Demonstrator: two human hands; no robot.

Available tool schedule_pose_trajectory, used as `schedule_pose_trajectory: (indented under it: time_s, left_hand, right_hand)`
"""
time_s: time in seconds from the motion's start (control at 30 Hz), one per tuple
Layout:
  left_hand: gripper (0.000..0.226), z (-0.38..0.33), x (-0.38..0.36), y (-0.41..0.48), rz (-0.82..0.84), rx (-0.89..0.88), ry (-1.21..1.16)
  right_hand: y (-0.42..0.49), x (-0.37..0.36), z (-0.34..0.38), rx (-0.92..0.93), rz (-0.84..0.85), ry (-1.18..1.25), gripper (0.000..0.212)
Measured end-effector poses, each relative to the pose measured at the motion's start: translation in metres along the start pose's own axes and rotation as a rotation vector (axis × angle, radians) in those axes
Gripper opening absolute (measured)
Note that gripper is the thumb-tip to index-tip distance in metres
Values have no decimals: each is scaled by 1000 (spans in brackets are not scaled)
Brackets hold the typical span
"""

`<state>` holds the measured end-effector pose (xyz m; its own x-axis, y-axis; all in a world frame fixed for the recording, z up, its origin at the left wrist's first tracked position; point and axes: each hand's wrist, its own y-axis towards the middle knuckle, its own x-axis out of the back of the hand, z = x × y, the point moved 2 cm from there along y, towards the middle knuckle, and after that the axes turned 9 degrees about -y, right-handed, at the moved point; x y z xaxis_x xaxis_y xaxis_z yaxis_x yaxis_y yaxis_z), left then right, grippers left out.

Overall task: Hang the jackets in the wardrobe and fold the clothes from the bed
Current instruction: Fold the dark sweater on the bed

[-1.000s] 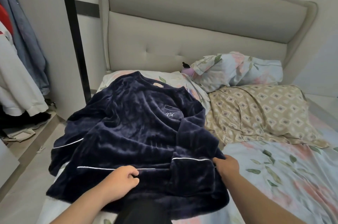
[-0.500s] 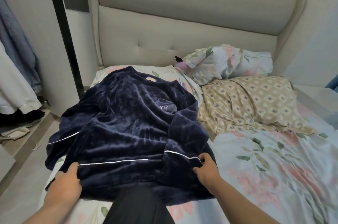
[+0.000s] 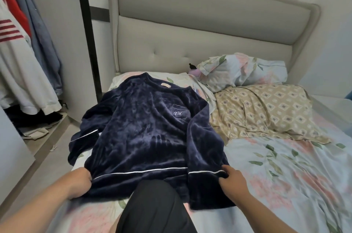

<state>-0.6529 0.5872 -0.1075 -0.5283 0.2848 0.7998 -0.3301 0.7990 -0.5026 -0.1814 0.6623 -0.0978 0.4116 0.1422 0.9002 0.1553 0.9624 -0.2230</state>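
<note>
1. Navy velour long-sleeved top with white piping (image 3: 148, 133): lies flat, front up, along the left edge of the floral-sheeted bed (image 3: 285, 185). The collar points toward the grey padded headboard (image 3: 190, 29) and the hem sits at the near edge. The flat layout appears to be preparation for folding.
2. Left hand (image 3: 80, 181): fingers are curled into the hem's left corner and grip the fabric. The pull likely tensions the hem to take out slack.
3. Right hand (image 3: 231, 179): thumb and fingers pinch the cuff of the sleeve on the person's right, at its piping line. This sleeve runs down beside the body panel, with the cuff level with the hem. The other sleeve drapes over the bed's left edge.
4. Material: deep, soft pile with a mottled sheen, creasing in broad folds. It should hold a fold without sliding, though bulk will probably build at the cuffs.
5. Surroundings: a beige diamond-patterned pillow (image 3: 266, 111) and a floral pillow (image 3: 243, 71) lie at the head end, well apart from both hands. Hanging garments fill the open wardrobe (image 3: 19, 61) beyond the left edge.
6. Status: no fold is made yet. The next step, by judgement, is to bring a sleeve across the body panel.
</note>
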Motion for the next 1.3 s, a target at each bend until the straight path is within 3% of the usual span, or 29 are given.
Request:
schedule_pose_trajectory:
  time_s: [0.17,0.3,0.4,0.5,0.7,0.9,1.07,1.1,1.23,1.3]
  left_hand:
    - [29,16,-3,-2,-258,-81,-325]
    - [35,36,-5,6,-384,-108,-579]
    - [24,45,1,19,-446,-20,-839]
    - [8,50,8,39,-458,70,-1026]
    - [26,62,16,93,-355,245,-1365]
    - [40,63,15,145,-170,376,-1742]
    - [45,66,2,158,52,565,-2038]
    - [42,66,1,161,42,567,-2089]
    - [23,69,27,165,-245,480,-2320]
    - [25,77,50,159,-396,380,-2349]
  right_hand:
    - [-4,-2,91,265,-131,-40,29]
    - [-4,-33,180,517,15,-7,34]
    - [-4,-67,242,654,150,-45,38]
    - [0,-100,293,740,243,-78,44]
    - [15,-162,366,866,291,-129,52]
    - [37,-214,399,691,356,-37,58]
    - [45,-238,399,533,353,48,28]
    - [46,-239,400,500,348,53,15]
    - [45,-236,403,450,358,135,37]
    - [40,-231,400,473,409,178,42]
